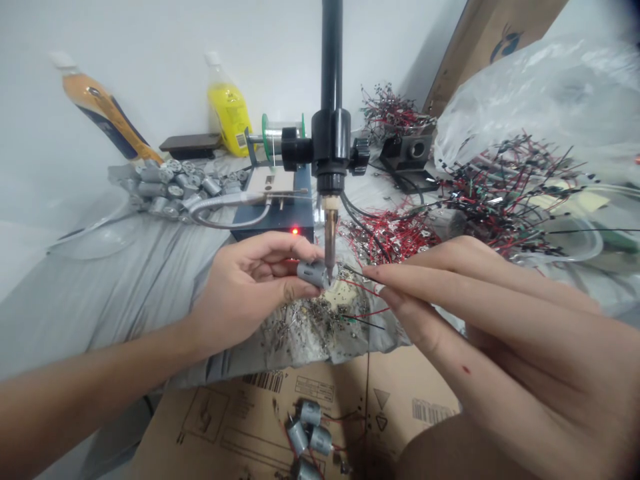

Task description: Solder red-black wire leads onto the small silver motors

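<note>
My left hand is closed on a small silver DC motor, gripping it between thumb and fingers. The motor lies sideways, its end to the right, just under the tip of a soldering iron fixed upright in a black stand clamp. The iron's tip appears to touch that end of the motor. From the right, my right hand pinches a thin dark wire that reaches to the motor's end. A red wire runs close beneath it.
Behind stands a blue solder feeder with a solder spool. Silver motors are heaped left; red and black wires pile right. Several wired motors lie on cardboard below. Two bottles, one with yellow liquid, lean on the wall.
</note>
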`<action>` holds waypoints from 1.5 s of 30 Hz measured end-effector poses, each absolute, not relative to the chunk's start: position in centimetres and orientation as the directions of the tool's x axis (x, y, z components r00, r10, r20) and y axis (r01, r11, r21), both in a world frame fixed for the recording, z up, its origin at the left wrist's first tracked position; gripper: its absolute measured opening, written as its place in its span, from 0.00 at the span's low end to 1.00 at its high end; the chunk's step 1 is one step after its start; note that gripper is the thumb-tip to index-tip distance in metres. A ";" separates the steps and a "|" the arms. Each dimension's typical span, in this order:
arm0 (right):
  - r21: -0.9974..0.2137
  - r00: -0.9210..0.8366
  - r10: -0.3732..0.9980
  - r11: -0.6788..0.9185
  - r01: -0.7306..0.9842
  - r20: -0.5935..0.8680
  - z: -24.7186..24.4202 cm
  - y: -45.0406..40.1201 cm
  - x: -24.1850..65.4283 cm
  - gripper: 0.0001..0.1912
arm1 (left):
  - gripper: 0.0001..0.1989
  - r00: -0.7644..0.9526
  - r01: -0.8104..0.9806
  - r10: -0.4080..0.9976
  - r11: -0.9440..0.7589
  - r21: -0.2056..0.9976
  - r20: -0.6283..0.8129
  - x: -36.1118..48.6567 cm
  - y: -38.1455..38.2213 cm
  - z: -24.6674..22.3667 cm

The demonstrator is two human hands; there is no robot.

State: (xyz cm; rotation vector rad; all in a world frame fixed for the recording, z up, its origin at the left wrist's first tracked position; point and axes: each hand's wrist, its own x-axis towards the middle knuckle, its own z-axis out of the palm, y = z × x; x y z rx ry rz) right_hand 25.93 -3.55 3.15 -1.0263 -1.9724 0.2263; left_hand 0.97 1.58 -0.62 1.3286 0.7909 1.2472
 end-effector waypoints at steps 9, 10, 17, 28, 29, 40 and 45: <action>-0.517 -0.234 0.746 0.618 0.592 0.623 3.4 -3.6 25.7 0.09 | 0.16 0.233 -0.201 0.946 -0.179 0.963 0.225 0.9 1.5 -0.5; -0.523 -0.230 0.748 0.616 0.589 0.623 3.4 -3.6 25.7 0.07 | 0.16 0.238 -0.205 0.944 -0.182 0.962 0.229 0.9 1.5 -0.5; -0.530 -0.223 0.764 0.597 0.602 0.606 3.2 -3.6 25.6 0.07 | 0.16 0.240 -0.247 0.937 -0.196 0.949 0.255 0.9 1.6 -0.5; -0.535 -0.235 0.764 0.604 0.591 0.601 3.1 -3.7 25.9 0.09 | 0.15 0.223 -0.221 0.939 -0.214 0.952 0.263 0.9 1.6 -0.8; -0.535 -0.239 0.760 0.610 0.585 0.604 3.2 -3.7 25.9 0.09 | 0.15 0.227 -0.225 0.937 -0.214 0.951 0.265 0.8 1.7 -0.8; -0.541 -0.231 0.757 0.612 0.577 0.611 3.2 -3.6 25.3 0.08 | 0.15 0.241 -0.223 0.935 -0.206 0.953 0.259 0.7 1.6 -0.9; -0.522 -0.237 0.726 0.646 0.556 0.646 3.0 -3.3 25.1 0.07 | 0.15 0.235 -0.215 0.939 -0.201 0.956 0.250 0.7 1.6 -0.8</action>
